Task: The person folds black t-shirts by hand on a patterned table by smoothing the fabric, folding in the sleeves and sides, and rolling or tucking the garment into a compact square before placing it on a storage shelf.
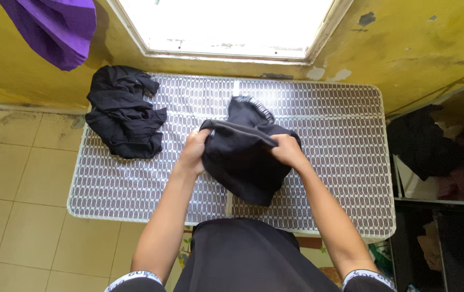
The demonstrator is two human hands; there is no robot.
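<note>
A black garment [242,162] is held above the middle of a table [340,124] covered with a white and grey patterned cloth. My left hand [194,148] grips the garment's left upper edge. My right hand [286,150] grips its right upper edge. The garment hangs down between both hands, its far part resting on the table, with a striped trim showing at the top. A crumpled pile of black clothes [125,111] lies on the table's far left corner, apart from my hands.
A purple cloth [53,27] hangs at the top left against the yellow wall. A bright window [226,24] sits behind the table. A rack with dark clothes [432,146] stands at the right. Tiled floor [15,173] lies to the left.
</note>
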